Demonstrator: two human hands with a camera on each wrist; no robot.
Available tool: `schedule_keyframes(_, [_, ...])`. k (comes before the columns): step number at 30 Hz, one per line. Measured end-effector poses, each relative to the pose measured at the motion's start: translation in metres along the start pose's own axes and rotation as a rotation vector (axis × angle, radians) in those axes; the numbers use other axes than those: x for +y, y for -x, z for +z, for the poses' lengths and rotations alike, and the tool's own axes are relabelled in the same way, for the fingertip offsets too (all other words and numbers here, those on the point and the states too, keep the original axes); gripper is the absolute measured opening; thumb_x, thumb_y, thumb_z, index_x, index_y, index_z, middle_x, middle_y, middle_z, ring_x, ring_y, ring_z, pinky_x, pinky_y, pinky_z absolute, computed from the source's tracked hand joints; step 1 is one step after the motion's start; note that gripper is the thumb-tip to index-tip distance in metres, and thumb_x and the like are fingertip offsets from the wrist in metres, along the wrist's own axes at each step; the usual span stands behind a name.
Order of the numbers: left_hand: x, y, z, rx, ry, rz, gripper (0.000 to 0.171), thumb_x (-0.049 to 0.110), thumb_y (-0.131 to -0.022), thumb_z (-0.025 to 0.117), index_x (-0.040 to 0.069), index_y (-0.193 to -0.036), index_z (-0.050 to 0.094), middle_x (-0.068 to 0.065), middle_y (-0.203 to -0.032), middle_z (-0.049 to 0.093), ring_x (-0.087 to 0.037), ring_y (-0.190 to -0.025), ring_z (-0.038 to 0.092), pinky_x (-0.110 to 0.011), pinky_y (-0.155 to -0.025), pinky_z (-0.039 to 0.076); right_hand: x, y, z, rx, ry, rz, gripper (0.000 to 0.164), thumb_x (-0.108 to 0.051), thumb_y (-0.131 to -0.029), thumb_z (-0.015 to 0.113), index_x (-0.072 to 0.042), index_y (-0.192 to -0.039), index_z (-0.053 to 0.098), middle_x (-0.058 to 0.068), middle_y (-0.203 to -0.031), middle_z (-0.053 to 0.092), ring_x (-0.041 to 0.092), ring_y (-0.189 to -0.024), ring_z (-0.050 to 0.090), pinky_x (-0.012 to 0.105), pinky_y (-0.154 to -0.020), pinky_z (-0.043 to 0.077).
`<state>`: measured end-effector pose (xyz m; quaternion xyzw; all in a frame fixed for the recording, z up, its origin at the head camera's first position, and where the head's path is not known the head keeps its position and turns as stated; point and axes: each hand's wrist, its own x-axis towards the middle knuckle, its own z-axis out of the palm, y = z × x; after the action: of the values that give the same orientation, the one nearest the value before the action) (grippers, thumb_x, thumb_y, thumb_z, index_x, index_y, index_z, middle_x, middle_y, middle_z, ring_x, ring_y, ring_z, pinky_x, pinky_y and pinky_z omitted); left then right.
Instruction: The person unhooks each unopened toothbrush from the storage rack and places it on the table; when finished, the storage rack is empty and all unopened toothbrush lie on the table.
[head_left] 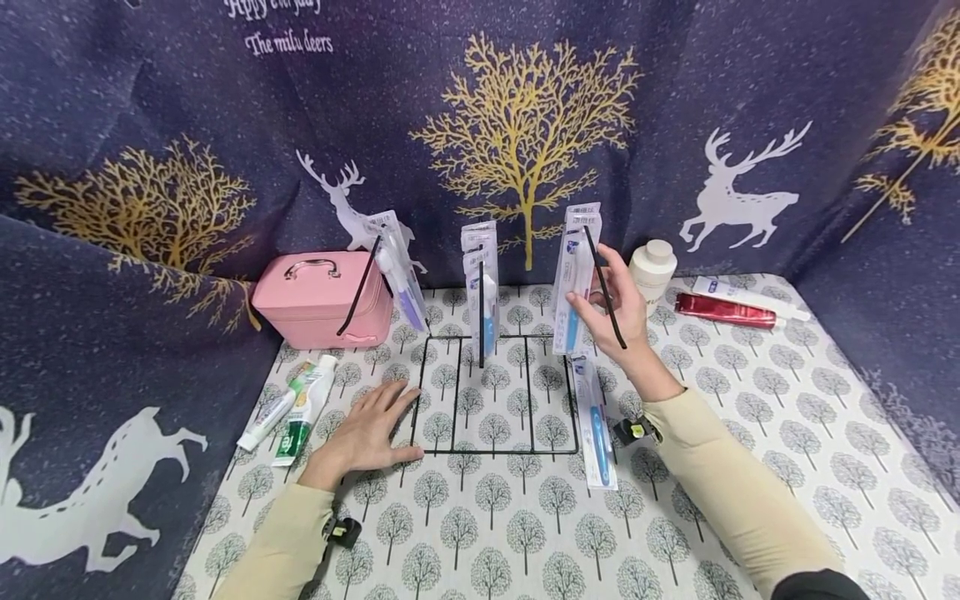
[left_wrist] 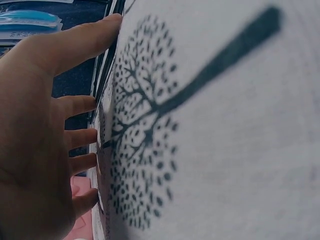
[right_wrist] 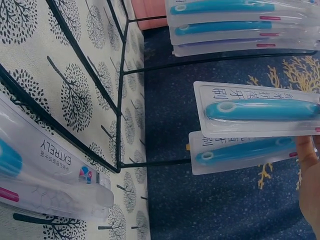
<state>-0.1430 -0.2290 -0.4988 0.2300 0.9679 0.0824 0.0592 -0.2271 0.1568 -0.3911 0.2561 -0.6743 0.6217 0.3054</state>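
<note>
My right hand (head_left: 622, 308) pinches a packaged toothbrush (head_left: 570, 292) with a blue handle at the right arm (head_left: 611, 308) of a black wire rack (head_left: 495, 452). Another pack (right_wrist: 240, 155) hangs just behind it in the right wrist view. More packaged toothbrushes (head_left: 480, 283) hang on the middle arm, and purple-handled ones (head_left: 401, 279) on the left arm. One blue toothbrush pack (head_left: 596, 433) lies on the cloth beside the rack's right side. With fingers spread, my left hand (head_left: 367, 433) rests by the left edge of the rack's base and holds nothing.
A pink case (head_left: 322, 300) stands at the back left, with toothpaste tubes (head_left: 303, 412) in front of it. At the back right are a white bottle (head_left: 652, 271), a red box (head_left: 723, 311) and a white tube (head_left: 750, 296). A dark deer-print curtain (head_left: 675, 83) hangs behind.
</note>
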Motion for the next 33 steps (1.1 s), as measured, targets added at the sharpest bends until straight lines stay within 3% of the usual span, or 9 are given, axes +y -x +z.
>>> schedule_keyframes(5, [-0.001,-0.001,0.002,-0.009,0.005,-0.005,0.099,0.075,-0.069,0.053,0.024,-0.146,0.019,-0.008,-0.153,0.013,-0.037,-0.137,0.017,-0.06,-0.108,0.017,-0.011,0.003,-0.001,-0.01,-0.013,-0.016,0.071,0.019,-0.067,0.067,0.003,-0.132,0.042,0.029,-0.085,0.055,0.016,-0.073,0.058,0.021,-0.061,0.054])
schedule_keyframes(13, [0.001,0.0,-0.001,0.005,0.01,0.0,0.098,0.073,-0.069,0.056,0.022,-0.146,0.021,-0.01,-0.153,0.015,-0.037,-0.136,0.018,-0.06,-0.108,0.017,-0.024,0.012,-0.004,-0.024,0.005,-0.004,0.071,0.02,-0.066,0.067,0.006,-0.131,0.042,0.014,-0.084,0.058,0.013,-0.071,0.058,0.022,-0.063,0.055])
schedule_keyframes(21, [0.003,0.002,-0.004,0.01,0.009,0.009,0.098,0.072,-0.07,0.055,0.021,-0.146,0.022,-0.011,-0.152,0.016,-0.038,-0.136,0.019,-0.06,-0.108,0.018,-0.037,0.021,-0.009,-0.061,-0.014,-0.03,0.072,0.022,-0.064,0.066,0.01,-0.131,0.04,0.03,-0.084,0.056,0.018,-0.073,0.06,0.022,-0.063,0.055])
schedule_keyframes(28, [0.003,0.002,-0.003,0.023,0.012,0.016,0.097,0.071,-0.07,0.056,0.02,-0.146,0.023,-0.012,-0.152,0.017,-0.037,-0.136,0.021,-0.06,-0.107,0.019,-0.048,0.029,-0.011,-0.077,-0.018,-0.083,0.075,0.026,-0.06,0.066,0.016,-0.129,0.038,0.03,-0.081,0.055,0.017,-0.074,0.06,0.021,-0.061,0.055])
schedule_keyframes(33, [0.002,0.001,-0.001,0.021,0.018,0.016,0.097,0.072,-0.071,0.055,0.021,-0.146,0.021,-0.011,-0.152,0.016,-0.037,-0.136,0.02,-0.06,-0.108,0.018,-0.043,0.036,-0.017,-0.112,-0.109,-0.133,0.075,0.026,-0.06,0.063,0.017,-0.129,0.035,0.028,-0.087,0.057,0.02,-0.077,0.059,0.022,-0.062,0.054])
